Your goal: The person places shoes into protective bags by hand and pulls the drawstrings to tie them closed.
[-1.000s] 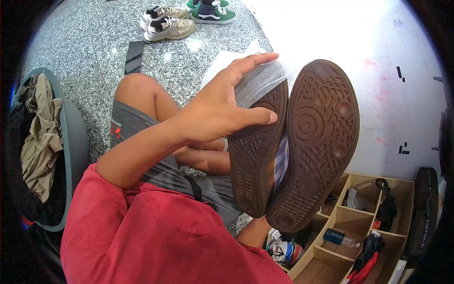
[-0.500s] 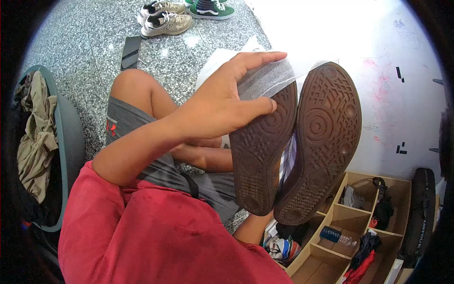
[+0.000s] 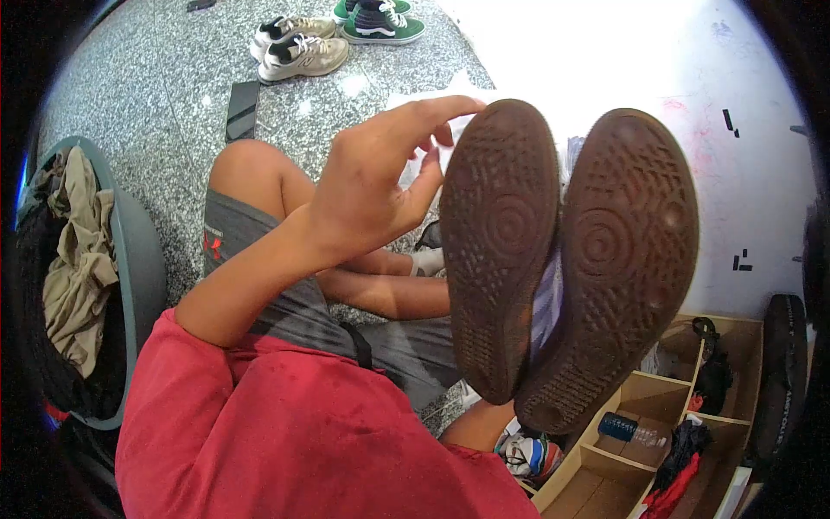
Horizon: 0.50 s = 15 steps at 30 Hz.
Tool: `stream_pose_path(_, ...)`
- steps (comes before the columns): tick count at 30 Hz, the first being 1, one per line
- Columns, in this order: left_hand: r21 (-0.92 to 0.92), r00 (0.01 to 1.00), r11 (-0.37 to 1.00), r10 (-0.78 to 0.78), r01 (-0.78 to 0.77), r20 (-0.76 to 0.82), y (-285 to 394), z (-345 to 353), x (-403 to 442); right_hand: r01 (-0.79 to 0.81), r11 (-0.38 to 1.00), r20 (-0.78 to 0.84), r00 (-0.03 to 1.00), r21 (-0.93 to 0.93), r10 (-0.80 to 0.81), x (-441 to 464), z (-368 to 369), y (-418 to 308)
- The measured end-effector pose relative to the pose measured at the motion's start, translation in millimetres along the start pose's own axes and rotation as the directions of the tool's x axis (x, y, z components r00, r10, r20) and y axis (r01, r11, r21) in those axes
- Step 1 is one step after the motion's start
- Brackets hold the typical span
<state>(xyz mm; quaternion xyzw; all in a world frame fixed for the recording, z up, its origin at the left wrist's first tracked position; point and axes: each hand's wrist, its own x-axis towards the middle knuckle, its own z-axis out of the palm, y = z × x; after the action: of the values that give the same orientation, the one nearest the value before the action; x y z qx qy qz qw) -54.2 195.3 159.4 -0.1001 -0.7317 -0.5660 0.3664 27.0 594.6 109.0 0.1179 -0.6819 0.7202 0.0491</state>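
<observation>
A pair of shoes is held up with the dark brown patterned soles facing me, toes upward. A strip of light upper shows between the two soles. My right forearm rises behind the heels; the hand is hidden by the shoes, which it appears to support. My left hand is beside the toe of the left-hand shoe, with the index fingertip at its edge and the other fingers curled. White thin material shows between finger and thumb; how much of it is gripped is partly hidden.
Right lies a wooden divided box with a bottle and clothing, beside a black case. Left stands a grey-green tub of clothes. Beige sneakers, green shoes and a dark flat phone-like slab lie on the speckled floor.
My left hand has drawn left off the sole, and the translucent white sheet no longer covers the shoe's toe. The shoes have shifted slightly right, their soles now fully exposed.
</observation>
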Motion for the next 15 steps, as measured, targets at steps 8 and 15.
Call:
stream_pose_path(8, -0.01, 0.967, 0.968, -0.249, 0.25, 0.048, -53, 3, -5, 0.003, 0.999, 0.052, 0.999, -0.035, -0.001, 6, -2, -7)
stream_pose_path(15, 0.582, 0.603, 0.813, -0.451, -0.027, 0.658, -174, 30, -94, -0.044, 0.999, 0.042, 0.998, -0.013, 0.044, -12, -29, -8)
